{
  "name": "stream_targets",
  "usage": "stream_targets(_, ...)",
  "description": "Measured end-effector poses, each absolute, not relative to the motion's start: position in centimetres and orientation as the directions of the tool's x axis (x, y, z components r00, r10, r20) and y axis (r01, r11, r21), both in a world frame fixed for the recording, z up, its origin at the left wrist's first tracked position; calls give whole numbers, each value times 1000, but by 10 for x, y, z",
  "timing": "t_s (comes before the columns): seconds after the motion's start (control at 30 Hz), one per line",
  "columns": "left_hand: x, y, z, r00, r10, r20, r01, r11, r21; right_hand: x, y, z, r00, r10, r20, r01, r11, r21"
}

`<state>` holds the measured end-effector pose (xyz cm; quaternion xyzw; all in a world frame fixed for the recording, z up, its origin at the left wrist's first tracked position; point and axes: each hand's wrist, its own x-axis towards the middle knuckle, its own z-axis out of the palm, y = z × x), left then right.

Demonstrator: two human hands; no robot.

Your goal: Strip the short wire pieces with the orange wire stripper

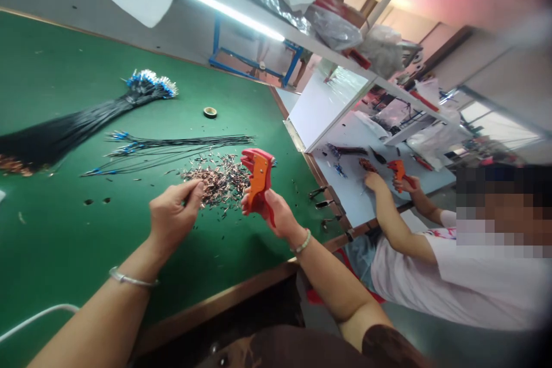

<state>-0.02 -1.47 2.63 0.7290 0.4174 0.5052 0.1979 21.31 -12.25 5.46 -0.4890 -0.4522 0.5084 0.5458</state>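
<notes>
over the table [64,230], orange tool [259,178] juts from right hand [278,215], grip seemingly tight.

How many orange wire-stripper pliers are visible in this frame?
2. One stripper in the wearer's right hand; another stripper in the co-worker's hand at the white bench. Clutter may hide more.

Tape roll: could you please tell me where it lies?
In the head view, the tape roll lies on the green table, right of the blue-tipped wire bundle.

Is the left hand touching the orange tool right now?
Apart. The head view shows green table and the pile of metal terminals between the left hand and the orange tool, which only the right hand grips.
</notes>
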Motion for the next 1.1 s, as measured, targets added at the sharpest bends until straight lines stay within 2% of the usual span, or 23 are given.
stream_targets(0.03,1,-15,26,154,799,582,415,-587,695,208,-113,54,54,998,-44,-220,-31,-975)
stream_targets(0.1,2,-17,25,173,779,603,431,-610,665,198,-95,49,20,996,-90,-334,-78,-939)
stream_targets(0.27,3,-20,29,213,699,682,448,-691,568,181,-79,30,-22,998,-55,-411,-60,-910)
stream_targets(0.8,9,-33,40,277,630,726,477,-746,465,188,-91,22,-93,993,-78,-263,-100,-960)
stream_targets(1.1,9,-39,45,370,587,720,489,-782,386,190,-93,12,-75,997,-34,-219,-49,-974)
